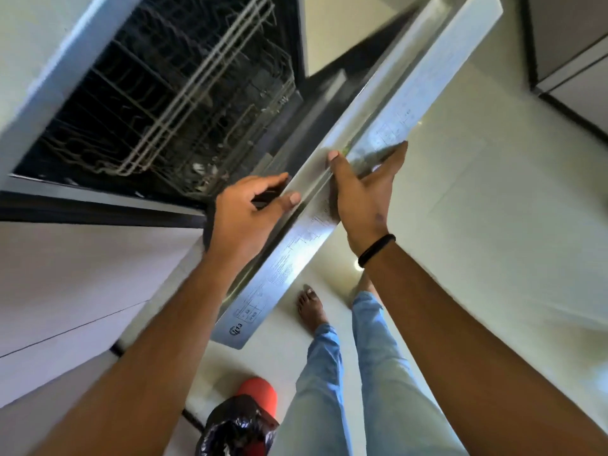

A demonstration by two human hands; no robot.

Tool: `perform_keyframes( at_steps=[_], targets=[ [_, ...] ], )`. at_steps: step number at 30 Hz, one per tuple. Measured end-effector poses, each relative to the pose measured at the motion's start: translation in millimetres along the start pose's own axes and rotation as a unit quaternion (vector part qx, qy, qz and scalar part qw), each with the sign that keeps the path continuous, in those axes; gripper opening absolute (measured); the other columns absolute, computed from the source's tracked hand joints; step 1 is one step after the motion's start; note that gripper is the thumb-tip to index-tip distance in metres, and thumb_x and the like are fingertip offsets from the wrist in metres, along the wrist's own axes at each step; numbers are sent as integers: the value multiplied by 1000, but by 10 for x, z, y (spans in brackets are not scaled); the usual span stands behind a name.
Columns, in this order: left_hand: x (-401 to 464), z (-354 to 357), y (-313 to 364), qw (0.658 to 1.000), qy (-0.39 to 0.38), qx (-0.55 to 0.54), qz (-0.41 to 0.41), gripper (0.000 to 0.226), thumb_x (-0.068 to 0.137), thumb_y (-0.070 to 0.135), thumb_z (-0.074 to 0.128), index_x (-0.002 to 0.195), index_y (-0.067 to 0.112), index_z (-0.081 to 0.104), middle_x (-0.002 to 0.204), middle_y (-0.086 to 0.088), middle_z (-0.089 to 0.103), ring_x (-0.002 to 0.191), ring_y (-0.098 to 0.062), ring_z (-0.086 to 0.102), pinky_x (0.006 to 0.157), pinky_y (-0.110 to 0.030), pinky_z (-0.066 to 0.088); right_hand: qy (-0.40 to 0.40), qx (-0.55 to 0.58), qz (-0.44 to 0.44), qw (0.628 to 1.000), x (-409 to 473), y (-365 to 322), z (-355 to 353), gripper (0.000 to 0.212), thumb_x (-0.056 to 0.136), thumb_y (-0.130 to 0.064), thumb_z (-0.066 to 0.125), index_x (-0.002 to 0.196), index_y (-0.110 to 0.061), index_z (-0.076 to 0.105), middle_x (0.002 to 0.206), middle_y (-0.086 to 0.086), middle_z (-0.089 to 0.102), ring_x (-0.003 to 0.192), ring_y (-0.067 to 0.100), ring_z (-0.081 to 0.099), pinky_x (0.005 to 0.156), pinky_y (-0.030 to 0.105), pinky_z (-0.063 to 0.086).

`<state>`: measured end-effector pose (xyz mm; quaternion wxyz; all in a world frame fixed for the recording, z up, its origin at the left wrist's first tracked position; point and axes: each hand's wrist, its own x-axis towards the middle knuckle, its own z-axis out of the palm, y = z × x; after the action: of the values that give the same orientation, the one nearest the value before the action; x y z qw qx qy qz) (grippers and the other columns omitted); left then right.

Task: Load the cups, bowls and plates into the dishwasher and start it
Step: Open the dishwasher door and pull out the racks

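Observation:
The dishwasher door (388, 103) stands partly open, its steel top edge with printed labels turned toward me. My left hand (246, 215) grips the inner side of that edge, fingers curled over it. My right hand (365, 189) holds the outer side, thumb on top and fingers stretched along the front face. Inside the dark tub the wire upper rack (197, 87) shows, blurred; I cannot tell what lies in it. No cups, bowls or plates are in view.
White cabinet fronts (65, 291) run to the left below the dishwasher. A red bin with a black bag (243, 419) stands on the pale tiled floor (493, 225) near my bare feet and jeans. Dark cabinets (572, 44) stand at the upper right.

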<state>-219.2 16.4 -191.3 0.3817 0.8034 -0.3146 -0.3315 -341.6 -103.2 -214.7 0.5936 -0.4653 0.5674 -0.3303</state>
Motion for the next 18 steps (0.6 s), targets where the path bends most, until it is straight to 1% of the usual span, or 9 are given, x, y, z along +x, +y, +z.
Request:
perform_keyframes(
  at_steps=[3, 7, 10, 11, 12, 13, 14, 15, 18],
  targets=[
    [-72, 220, -2, 999, 11, -22, -33, 41, 81, 32, 83, 119, 17, 74, 107, 6, 74, 97, -6, 72, 90, -32, 58, -1, -45, 12, 999, -26, 144, -115, 99, 83, -45, 66, 156, -38, 0, 136, 1, 50, 121, 28, 56, 103, 48, 49],
    [-121, 495, 11, 998, -4, -17, -56, 35, 74, 20, 89, 107, 15, 78, 93, 8, 76, 84, -4, 72, 82, -23, 58, -17, -98, -15, 995, -16, 354, -375, 89, 86, -43, 53, 150, -58, -7, 139, 9, 56, 88, 33, 55, 88, 54, 54],
    [-119, 671, -44, 997, -54, 17, -55, 31, 70, 24, 92, 98, 21, 78, 89, 10, 75, 81, -5, 72, 79, -25, 60, -27, -79, -3, 996, -3, 503, -622, 89, 94, -24, 54, 157, -43, -5, 135, 20, 56, 69, 34, 40, 79, 47, 56],
    [-118, 740, -61, 996, -70, 28, -54, 31, 69, 26, 92, 96, 24, 78, 89, 10, 74, 81, -5, 72, 79, -27, 60, -30, -74, 1, 997, 0, 569, -707, 88, 96, -15, 54, 159, -36, -4, 136, 14, 50, 64, 35, 36, 72, 42, 53],
    [-120, 813, -73, 994, -84, 39, -50, 32, 68, 27, 92, 96, 25, 77, 89, 11, 72, 80, -5, 72, 80, -30, 60, -27, -77, 6, 997, 18, 652, -787, 88, 96, -12, 55, 160, -33, -3, 125, 12, 63, 59, 36, 33, 67, 40, 48],
    [-126, 894, -89, 993, -97, 50, -46, 34, 67, 27, 93, 98, 23, 78, 89, 11, 71, 80, -4, 71, 80, -32, 61, -17, -89, 17, 996, 34, 726, -855, 88, 93, -17, 55, 159, -37, 0, 95, 24, 69, 56, 31, 33, 65, 38, 46],
    [-141, 971, -103, 992, -106, 62, -42, 38, 67, 28, 93, 101, 20, 78, 90, 12, 70, 80, -4, 71, 81, -33, 61, 2, -104, 25, 994, 46, 791, -912, 89, 90, -23, 57, 158, -41, 3, 88, 22, 58, 56, 21, 37, 68, 35, 48],
    [-159, 1036, -118, 990, -111, 73, -38, 41, 67, 28, 93, 103, 17, 78, 90, 12, 69, 80, -4, 70, 80, -34, 60, 20, -116, 27, 993, 47, 830, -953, 89, 88, -26, 58, 158, -41, 7, 97, 16, 49, 61, 11, 43, 74, 29, 51],
    [-205, 1239, -177, 987, -127, 88, -38, 44, 68, 28, 92, 107, 16, 77, 93, 12, 68, 82, -4, 70, 82, -34, 59, 56, -168, 16, 984, 65, 892, -1050, 86, 90, -21, 65, 159, -32, 16, 133, 11, 33, 94, -18, 44, 79, -4, 32]
  ],
)
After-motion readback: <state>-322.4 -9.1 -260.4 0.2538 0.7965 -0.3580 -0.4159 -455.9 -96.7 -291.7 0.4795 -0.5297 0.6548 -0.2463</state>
